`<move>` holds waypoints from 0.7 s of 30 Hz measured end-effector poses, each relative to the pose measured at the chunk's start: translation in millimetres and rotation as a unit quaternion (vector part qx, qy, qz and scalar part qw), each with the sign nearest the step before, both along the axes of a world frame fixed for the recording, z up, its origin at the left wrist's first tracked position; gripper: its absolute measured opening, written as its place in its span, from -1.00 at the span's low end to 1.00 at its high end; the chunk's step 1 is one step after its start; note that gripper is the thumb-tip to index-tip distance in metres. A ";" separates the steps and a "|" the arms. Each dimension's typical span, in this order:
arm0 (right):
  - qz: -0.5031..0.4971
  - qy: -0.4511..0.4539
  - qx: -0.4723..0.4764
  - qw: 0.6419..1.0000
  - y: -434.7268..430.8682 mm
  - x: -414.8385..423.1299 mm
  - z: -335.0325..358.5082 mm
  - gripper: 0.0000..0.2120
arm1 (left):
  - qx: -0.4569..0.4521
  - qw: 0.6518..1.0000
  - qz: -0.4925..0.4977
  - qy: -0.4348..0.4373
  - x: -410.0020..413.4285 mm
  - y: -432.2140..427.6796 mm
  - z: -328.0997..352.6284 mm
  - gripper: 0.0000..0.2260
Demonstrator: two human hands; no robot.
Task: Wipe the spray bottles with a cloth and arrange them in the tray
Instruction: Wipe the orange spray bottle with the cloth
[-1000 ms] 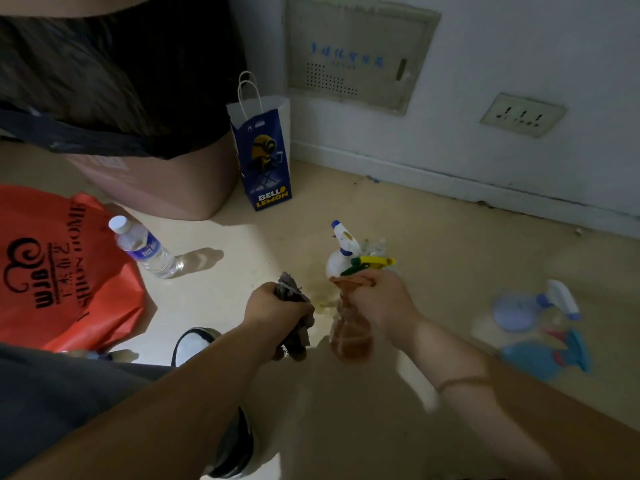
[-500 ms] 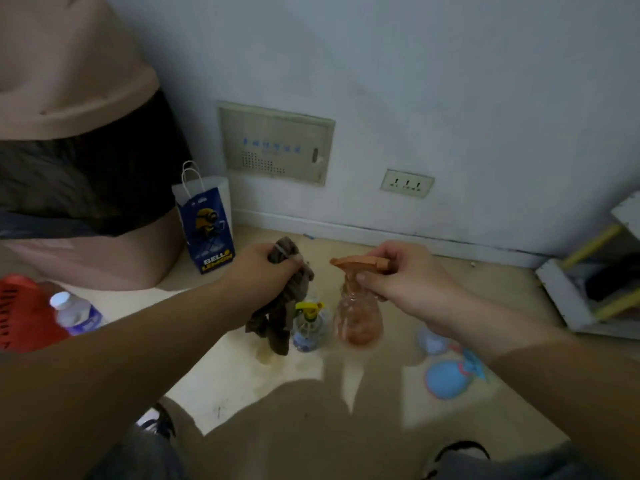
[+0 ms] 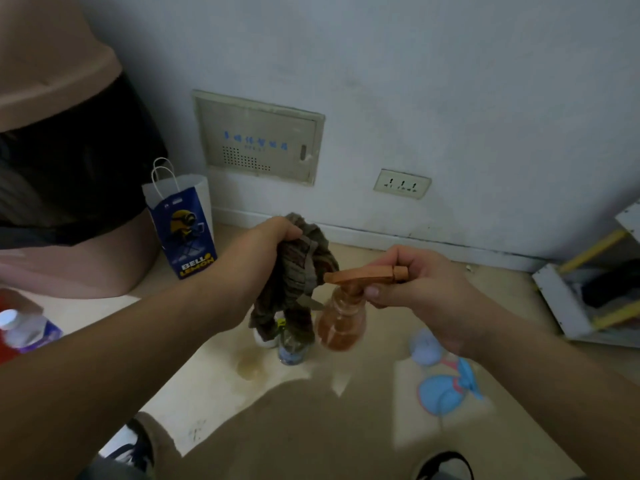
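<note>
Since half a second ago the cloth and the orange spray bottle have come together: the gap I saw between them is gone, and the cloth's folds now lie against the left end of the bottle's trigger head.

On my feed the left hand has its fingers clenched round the top of the cloth, which hangs down in two limp lobes. The right hand grasps the bottle by its head, fingers curled over the top and thumb under it at the neck. The bottle hangs upright in the air above the middle of the floor, a little blurred.

Behind the cloth's lower ends a small clear bottle stands on the floor, mostly hidden. Two blue spray bottles lie on the floor below the right wrist. At the floor's far edge, against the wall, stands a blue paper bag. A water bottle lies at the floor's left edge.
</note>
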State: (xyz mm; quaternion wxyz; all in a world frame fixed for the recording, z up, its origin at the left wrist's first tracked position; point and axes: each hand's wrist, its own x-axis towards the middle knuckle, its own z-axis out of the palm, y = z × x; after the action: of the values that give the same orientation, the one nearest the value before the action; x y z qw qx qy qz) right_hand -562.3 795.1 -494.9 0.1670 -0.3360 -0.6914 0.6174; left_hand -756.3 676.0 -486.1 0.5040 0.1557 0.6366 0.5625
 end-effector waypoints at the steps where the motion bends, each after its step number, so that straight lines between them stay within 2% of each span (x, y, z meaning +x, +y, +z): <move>1: 0.001 0.002 0.002 1.000 2.5 -2.3 0.6 -0.80 | 0.013 1.000 -0.016 -0.002 -1.4 3.3 2.5 -0.81; 2: 0.002 0.003 0.006 1.000 5.4 -4.9 0.8 -0.79 | 0.034 0.999 -0.041 0.000 -2.7 4.2 4.7 -0.78; 4: 0.002 0.010 0.008 1.000 10.4 -12.2 -0.2 -0.79 | 0.071 0.995 -0.067 0.002 -6.8 7.3 6.4 -0.54; 5: 0.001 0.013 0.008 1.000 11.3 -15.8 0.1 -0.79 | 0.075 0.995 -0.071 0.008 -9.0 8.7 6.8 -0.50; 8: -0.006 0.014 -0.001 1.000 13.6 -23.7 -1.8 -0.80 | 0.094 0.978 -0.101 0.156 -14.5 14.3 6.4 -0.82; 10: -0.004 0.014 -0.009 1.000 13.2 -27.8 -3.2 -0.79 | 0.090 0.951 -0.144 0.258 -15.4 19.9 2.9 -0.73; 11: 0.001 0.014 -0.013 1.000 12.2 -29.8 -3.7 -0.79 | 0.096 0.939 -0.185 0.273 -14.4 23.6 2.9 -0.68; 13: 0.010 0.017 -0.015 1.000 8.5 -33.6 -4.0 -0.76 | 0.167 0.890 -0.244 0.346 -9.4 23.9 -1.5 -0.72; 16: -0.006 0.023 0.020 1.000 3.1 -40.0 -4.8 -0.69 | 0.231 0.791 -0.267 0.499 -5.8 23.4 -14.2 -0.79; 17: -0.013 0.027 0.029 0.999 0.3 -42.4 -5.1 -0.68 | 0.223 0.784 -0.270 0.513 -5.3 22.9 -16.9 -0.75; 21: -0.031 0.053 0.046 0.997 -11.5 -51.4 -7.1 -0.61 | 0.129 0.826 -0.263 0.482 -6.4 22.1 -27.3 -0.63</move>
State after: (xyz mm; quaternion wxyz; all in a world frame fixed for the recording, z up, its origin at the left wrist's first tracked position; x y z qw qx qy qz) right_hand -613.7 783.5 -502.0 0.2376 -0.3158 -0.6983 0.5968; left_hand -762.6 698.1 -513.4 0.2371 0.6323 0.6549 0.3392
